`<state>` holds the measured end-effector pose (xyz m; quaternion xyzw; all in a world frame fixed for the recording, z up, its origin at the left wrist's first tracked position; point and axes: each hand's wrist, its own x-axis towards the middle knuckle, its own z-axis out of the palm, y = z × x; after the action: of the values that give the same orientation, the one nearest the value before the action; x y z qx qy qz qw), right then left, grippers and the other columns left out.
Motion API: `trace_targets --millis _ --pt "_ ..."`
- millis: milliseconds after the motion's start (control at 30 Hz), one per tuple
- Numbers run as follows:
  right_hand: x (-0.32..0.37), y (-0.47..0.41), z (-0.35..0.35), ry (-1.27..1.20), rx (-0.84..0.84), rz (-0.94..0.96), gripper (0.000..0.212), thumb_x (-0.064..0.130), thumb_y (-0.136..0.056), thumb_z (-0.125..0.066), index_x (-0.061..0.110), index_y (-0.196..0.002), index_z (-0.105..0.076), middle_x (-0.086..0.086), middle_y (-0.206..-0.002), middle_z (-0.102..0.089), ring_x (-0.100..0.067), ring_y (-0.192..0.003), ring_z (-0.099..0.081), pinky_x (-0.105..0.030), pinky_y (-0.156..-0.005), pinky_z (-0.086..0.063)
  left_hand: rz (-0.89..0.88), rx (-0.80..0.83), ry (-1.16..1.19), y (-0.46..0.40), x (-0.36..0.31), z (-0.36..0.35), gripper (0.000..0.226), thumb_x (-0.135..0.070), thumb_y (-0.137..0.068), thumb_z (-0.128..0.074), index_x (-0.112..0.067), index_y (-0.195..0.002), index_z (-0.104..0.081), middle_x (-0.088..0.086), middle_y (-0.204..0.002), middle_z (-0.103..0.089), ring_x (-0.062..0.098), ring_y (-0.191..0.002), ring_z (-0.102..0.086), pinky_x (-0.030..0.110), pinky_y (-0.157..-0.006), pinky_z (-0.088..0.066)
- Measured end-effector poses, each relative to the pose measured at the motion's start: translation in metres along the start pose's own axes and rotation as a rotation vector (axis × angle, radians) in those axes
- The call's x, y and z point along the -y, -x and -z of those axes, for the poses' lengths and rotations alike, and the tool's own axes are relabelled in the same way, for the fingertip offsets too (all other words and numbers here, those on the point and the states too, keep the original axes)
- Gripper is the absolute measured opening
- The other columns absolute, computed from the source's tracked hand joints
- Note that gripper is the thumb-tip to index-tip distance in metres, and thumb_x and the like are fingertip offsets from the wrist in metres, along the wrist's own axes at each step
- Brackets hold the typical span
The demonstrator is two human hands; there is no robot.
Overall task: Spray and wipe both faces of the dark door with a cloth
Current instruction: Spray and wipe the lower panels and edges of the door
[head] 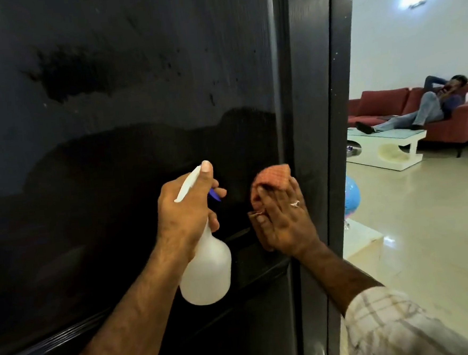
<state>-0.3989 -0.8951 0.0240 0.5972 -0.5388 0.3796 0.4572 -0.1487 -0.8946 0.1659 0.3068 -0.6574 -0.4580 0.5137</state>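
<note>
The dark door [117,108] fills most of the head view, its face glossy with a wet patch and droplets near the top left. My left hand [185,214] grips a white spray bottle [206,270] by the neck, nozzle toward the door, with a finger on the blue trigger. My right hand [283,223] presses an orange checked cloth [271,179] flat against the door panel near its right stile. The cloth is mostly hidden under my fingers.
The door's edge [335,142] stands at the right, opening onto a room with a pale tiled floor [425,233]. A person lies on a red sofa [382,103] behind a white low table [385,144]. A blue globe [351,194] sits just past the door edge.
</note>
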Motion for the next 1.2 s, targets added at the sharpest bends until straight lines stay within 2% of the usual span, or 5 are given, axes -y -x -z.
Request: trace_targets --millis 133,433,967,1067,1200 --pt "-0.023 -0.006 0.006 0.074 0.058 -0.341 0.065 0.046 -0.116 -0.025 0.01 -0.17 -0.019 -0.018 -0.177 -0.017 -0.037 -0.165 -0.014 -0.072 -0.127 -0.018 -0.038 0.047 -0.037 -0.017 -0.013 -0.029 0.045 -0.058 -0.103 -0.057 -0.017 -0.095 -0.073 0.003 -0.085 -0.08 0.023 -0.047 -0.062 0.031 -0.05 -0.056" --pt "-0.076 -0.197 0.042 -0.017 -0.055 -0.474 0.075 0.057 -0.113 -0.028 0.015 -0.172 -0.011 -0.016 -0.179 -0.01 -0.036 -0.166 -0.008 -0.064 -0.132 -0.009 -0.14 0.059 -0.079 -0.061 -0.07 -0.098 0.048 -0.06 -0.104 -0.054 -0.02 -0.081 -0.068 0.008 -0.079 -0.076 0.02 -0.044 -0.065 0.028 -0.047 -0.054" --pt "-0.006 0.158 -0.015 -0.133 0.345 -0.883 0.082 0.059 -0.112 -0.021 0.003 -0.169 -0.009 -0.025 -0.175 -0.015 -0.046 -0.161 -0.02 -0.061 -0.129 -0.025 -0.055 0.25 -0.284 0.013 0.11 -0.127 0.04 -0.052 -0.107 -0.05 -0.018 -0.1 -0.071 0.002 -0.088 -0.076 0.019 -0.043 -0.065 0.03 -0.048 -0.056" --pt "-0.006 0.152 -0.002 -0.097 0.421 -0.878 0.081 0.057 -0.111 -0.023 0.0 -0.168 -0.014 -0.03 -0.169 -0.023 -0.052 -0.151 -0.032 -0.06 -0.125 -0.032 0.009 0.263 -0.286 0.022 0.127 -0.125 0.041 -0.052 -0.107 -0.05 -0.017 -0.101 -0.071 0.003 -0.092 -0.077 0.019 -0.042 -0.064 0.032 -0.047 -0.056" --pt "-0.031 0.053 0.007 -0.051 0.215 -0.587 0.073 0.046 -0.114 -0.035 -0.001 -0.168 -0.022 -0.033 -0.168 -0.023 -0.056 -0.157 -0.02 -0.059 -0.13 -0.02 0.007 0.245 -0.172 0.009 0.111 -0.125 0.042 -0.05 -0.109 -0.052 -0.016 -0.093 -0.071 0.009 -0.084 -0.076 0.027 -0.041 -0.06 0.031 -0.044 -0.048"
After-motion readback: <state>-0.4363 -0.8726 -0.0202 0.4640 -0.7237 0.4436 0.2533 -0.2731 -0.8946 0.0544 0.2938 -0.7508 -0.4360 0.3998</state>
